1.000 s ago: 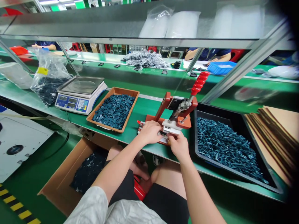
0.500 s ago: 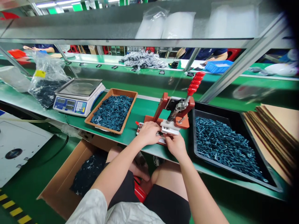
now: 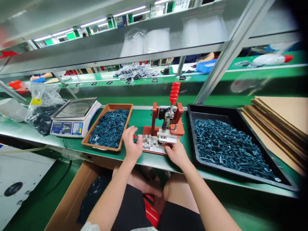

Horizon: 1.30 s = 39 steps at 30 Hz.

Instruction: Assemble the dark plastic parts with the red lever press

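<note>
Press (image 3: 165,124) is standing on the worktop (image 3: 157,161) in the head view, between a brown tray (image 3: 119,106) and a black tray (image 3: 211,115) of small dark parts (image 3: 223,147). The left hand (image 3: 133,147) is hovering by its left end, grip apart; the right hand (image 3: 177,154) is resting under its white block (image 3: 167,137), its grip hidden, closure unclear. Probably stiff and heavy, the press is offering its ridged red handle (image 3: 174,93) for holding.

Upright lever press (image 3: 166,125): rust-red frame (image 3: 154,119), red ribbed handle (image 3: 175,93). Left of press: rectangular orange-brown tray (image 3: 131,117), small dark-teal parts (image 3: 109,128). Right of press: rectangular black tray (image 3: 214,114), slender dark-teal pieces (image 3: 226,146). Under press: green counter (image 3: 141,120).
</note>
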Tool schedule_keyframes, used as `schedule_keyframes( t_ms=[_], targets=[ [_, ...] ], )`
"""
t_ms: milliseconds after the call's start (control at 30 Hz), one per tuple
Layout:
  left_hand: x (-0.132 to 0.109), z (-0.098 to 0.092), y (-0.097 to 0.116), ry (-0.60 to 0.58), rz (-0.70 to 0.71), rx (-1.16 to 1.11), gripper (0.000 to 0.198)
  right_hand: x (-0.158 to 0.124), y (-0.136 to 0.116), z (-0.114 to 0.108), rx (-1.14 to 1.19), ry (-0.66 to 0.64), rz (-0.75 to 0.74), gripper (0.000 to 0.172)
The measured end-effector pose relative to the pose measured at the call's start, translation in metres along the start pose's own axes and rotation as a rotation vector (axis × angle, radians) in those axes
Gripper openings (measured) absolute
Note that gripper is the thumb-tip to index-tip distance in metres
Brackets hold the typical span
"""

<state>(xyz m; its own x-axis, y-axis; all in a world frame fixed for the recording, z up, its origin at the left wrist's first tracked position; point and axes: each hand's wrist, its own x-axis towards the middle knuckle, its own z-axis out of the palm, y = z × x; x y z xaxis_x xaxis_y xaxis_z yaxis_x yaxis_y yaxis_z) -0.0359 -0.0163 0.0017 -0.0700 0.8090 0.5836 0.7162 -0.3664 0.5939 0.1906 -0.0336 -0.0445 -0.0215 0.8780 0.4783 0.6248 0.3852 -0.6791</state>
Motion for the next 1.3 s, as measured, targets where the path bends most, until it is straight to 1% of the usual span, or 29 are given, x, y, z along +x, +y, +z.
schedule_keyframes(
  t_ms=[33,67,100,133,200,233,300,400,500,633,700,733,800,867,900,967,1033,1100,1167,1200,1233,1300],
  targets=[
    [0.005,0.001,-0.003,0.023,-0.098,-0.025,0.038,0.0,-0.001,0.0,0.003,0.0,-0.003,0.032],
    [0.01,0.004,-0.004,-0.001,-0.158,-0.056,0.041,0.001,-0.002,-0.001,0.009,-0.001,-0.003,0.032],
    [0.013,0.009,-0.002,-0.067,-0.169,-0.078,0.043,0.001,-0.002,-0.001,0.017,0.0,0.0,0.032],
    [0.014,0.015,0.0,-0.156,-0.134,-0.076,0.045,0.001,-0.002,-0.002,0.026,0.004,0.008,0.031],
    [0.014,0.027,0.007,-0.312,0.012,0.0,0.049,0.001,-0.001,-0.002,0.057,0.002,0.035,0.031],
    [0.012,0.032,0.011,-0.356,0.084,0.05,0.052,0.001,-0.001,-0.003,0.079,-0.007,0.058,0.031],
    [0.009,0.036,0.015,-0.39,0.169,0.114,0.058,0.001,0.002,-0.003,0.123,-0.031,0.131,0.033],
    [0.009,0.033,0.015,-0.421,0.198,0.099,0.06,0.001,0.007,-0.005,0.142,-0.071,0.233,0.034],
    [0.01,0.031,0.014,-0.414,0.17,0.048,0.058,0.002,0.009,-0.006,0.165,-0.112,0.264,0.036],
    [0.01,0.037,0.011,-0.356,0.067,-0.035,0.054,0.004,0.006,-0.008,0.216,-0.115,0.236,0.038],
    [0.014,0.038,0.012,-0.29,-0.007,-0.119,0.054,0.006,0.003,-0.008,0.212,-0.113,0.205,0.035],
    [0.017,0.037,0.014,-0.238,-0.032,-0.168,0.054,0.006,0.002,-0.008,0.205,-0.111,0.19,0.034],
    [0.03,0.032,0.026,-0.115,-0.033,-0.263,0.053,0.007,0.0,-0.007,0.179,-0.107,0.171,0.033],
    [0.05,0.024,0.049,-0.031,0.012,-0.349,0.049,0.008,-0.001,-0.006,0.149,-0.094,0.17,0.033],
    [0.062,0.02,0.065,-0.02,0.03,-0.401,0.047,0.008,-0.002,-0.006,0.134,-0.087,0.177,0.033],
    [0.088,0.014,0.101,-0.053,0.03,-0.536,0.043,0.009,-0.003,-0.005,0.11,-0.083,0.205,0.034],
    [0.113,0.009,0.138,-0.126,0.014,-0.69,0.042,0.009,-0.004,-0.006,0.102,-0.098,0.225,0.034],
    [0.126,0.004,0.166,-0.178,0.04,-0.787,0.041,0.01,-0.004,-0.006,0.109,-0.112,0.235,0.034],
    [0.124,-0.001,0.182,-0.189,0.092,-0.814,0.033,0.011,-0.005,-0.008,0.114,-0.113,0.237,0.034],
    [0.116,-0.004,0.184,-0.183,0.121,-0.811,0.028,0.011,-0.006,-0.009,0.116,-0.114,0.241,0.034],
    [0.107,-0.006,0.183,-0.17,0.153,-0.804,0.026,0.012,-0.007,-0.009,0.12,-0.12,0.248,0.034],
    [0.085,-0.01,0.173,-0.131,0.229,-0.797,0.028,0.012,-0.009,-0.012,0.137,-0.147,0.259,0.035]
  ],
)
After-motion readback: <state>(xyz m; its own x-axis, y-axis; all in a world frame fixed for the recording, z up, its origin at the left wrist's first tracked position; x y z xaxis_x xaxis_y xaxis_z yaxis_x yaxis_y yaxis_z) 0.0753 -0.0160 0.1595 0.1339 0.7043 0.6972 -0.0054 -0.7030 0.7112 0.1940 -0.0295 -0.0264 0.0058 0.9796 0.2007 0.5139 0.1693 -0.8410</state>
